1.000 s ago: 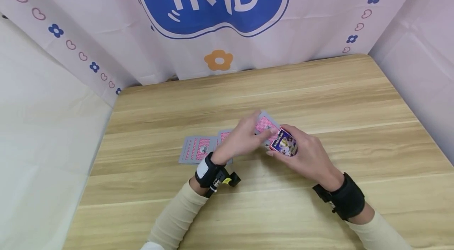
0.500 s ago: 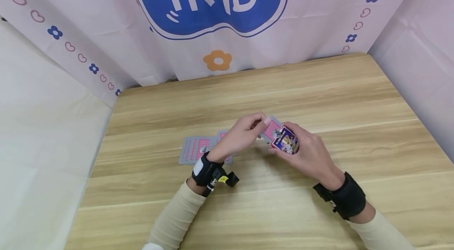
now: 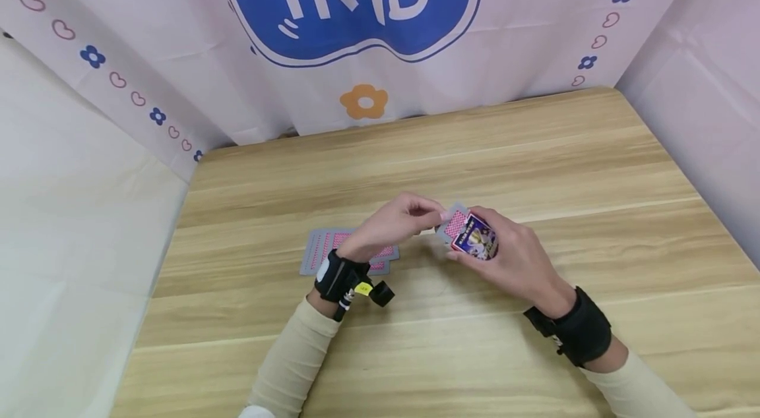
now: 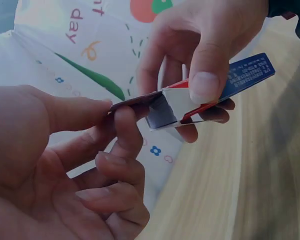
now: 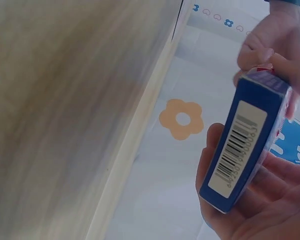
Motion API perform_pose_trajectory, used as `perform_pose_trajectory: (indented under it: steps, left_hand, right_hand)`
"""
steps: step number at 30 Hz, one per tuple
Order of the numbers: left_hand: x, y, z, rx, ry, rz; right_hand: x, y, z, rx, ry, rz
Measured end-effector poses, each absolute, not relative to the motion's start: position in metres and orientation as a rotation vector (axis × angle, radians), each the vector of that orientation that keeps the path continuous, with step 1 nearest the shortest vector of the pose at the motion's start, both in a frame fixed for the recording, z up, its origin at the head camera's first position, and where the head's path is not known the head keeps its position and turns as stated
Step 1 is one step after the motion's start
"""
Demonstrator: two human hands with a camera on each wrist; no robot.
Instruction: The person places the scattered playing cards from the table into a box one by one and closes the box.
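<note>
In the head view my right hand [image 3: 522, 260] grips a small card box [image 3: 477, 238] with a purple picture on its face, its mouth turned toward my left hand. A playing card [image 3: 456, 224] with a red-patterned back sticks partly out of that mouth. My left hand [image 3: 399, 225] pinches the card's outer end between thumb and index finger. From the left wrist, the dark card edge [image 4: 136, 101] runs along the upper side of the box's mouth, above a hollow interior. The right wrist view shows the barcode side of the box [image 5: 240, 145] against the right hand's fingers.
More playing cards [image 3: 316, 253] lie spread face down on the wooden table [image 3: 451, 352], partly under the left wrist. A white printed cloth [image 3: 522, 55] hangs behind the table's far edge. Straps with small cameras sit on both wrists.
The card stuck out farther a second ago; less of it shows beyond the box now. My left hand has gone from a blurred reach over it to a pinch at its end. The right hand stays nearly still.
</note>
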State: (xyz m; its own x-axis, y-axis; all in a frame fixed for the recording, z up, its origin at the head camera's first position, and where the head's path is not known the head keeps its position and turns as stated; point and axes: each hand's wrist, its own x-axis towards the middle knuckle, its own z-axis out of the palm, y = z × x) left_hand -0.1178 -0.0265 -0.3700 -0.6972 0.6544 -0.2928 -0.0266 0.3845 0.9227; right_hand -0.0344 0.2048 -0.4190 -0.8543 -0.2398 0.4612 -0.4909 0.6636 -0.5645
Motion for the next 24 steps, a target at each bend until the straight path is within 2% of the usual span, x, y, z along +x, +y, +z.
perform_pose_trajectory:
  steps: [10,19,24]
  left_hand:
    - [-0.121,-0.017,-0.393,0.488,1.921,1.407]
    - [-0.119,-0.013,-0.394,0.439,1.944,1.392]
    - [-0.121,-0.02,-0.389,0.511,1.984,1.309]
  right_hand:
    - [-0.034,0.203,-0.419,0.603,-2.532,0.994]
    - [-0.033,0.202,-0.42,0.615,-2.551,0.998]
    - [-0.032,0.202,-0.42,0.617,-2.552,0.999]
